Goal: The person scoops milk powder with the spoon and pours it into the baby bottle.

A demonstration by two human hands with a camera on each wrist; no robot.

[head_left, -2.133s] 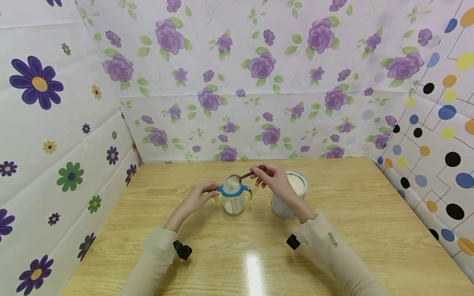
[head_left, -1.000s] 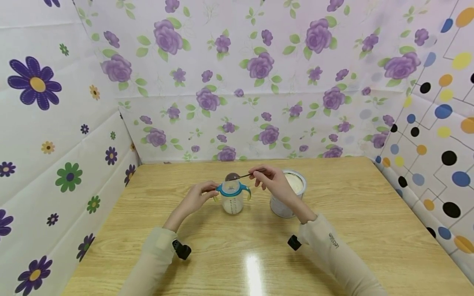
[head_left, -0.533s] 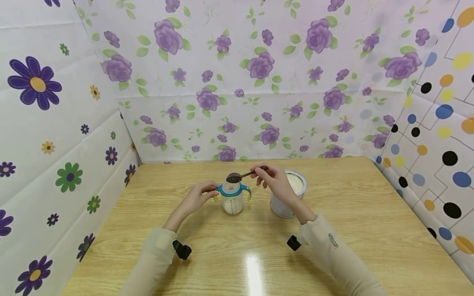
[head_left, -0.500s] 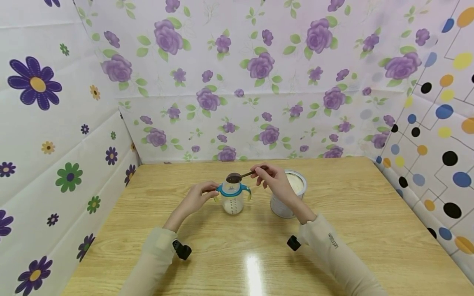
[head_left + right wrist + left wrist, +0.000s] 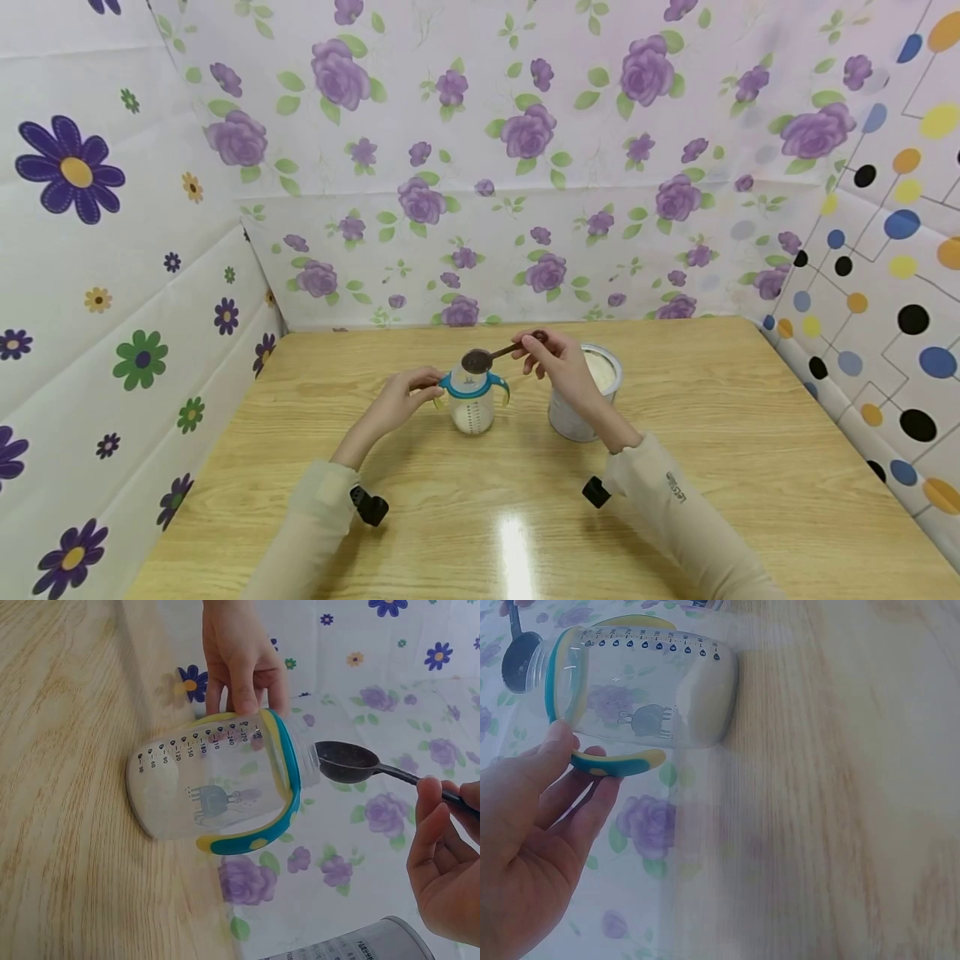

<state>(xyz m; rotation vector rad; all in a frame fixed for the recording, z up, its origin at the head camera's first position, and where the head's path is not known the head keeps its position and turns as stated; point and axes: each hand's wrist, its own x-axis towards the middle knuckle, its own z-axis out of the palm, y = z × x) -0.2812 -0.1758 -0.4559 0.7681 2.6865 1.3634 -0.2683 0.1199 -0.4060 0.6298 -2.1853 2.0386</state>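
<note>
Left hand [image 5: 397,404] is pinching the bottle's [image 5: 471,400] near handle [image 5: 619,761], thumb on top and fingers curled under, keeping it upright on the table [image 5: 712,433] around the middle. There's white powder sitting in the bottom. Right hand [image 5: 558,367] is holding a dark spoon [image 5: 487,358] by the stem between thumb and fingertips, bowl hovering just over the bottle's open mouth. An open tin [image 5: 592,400] of powder is standing just right of the bottle, behind that wrist.
</note>
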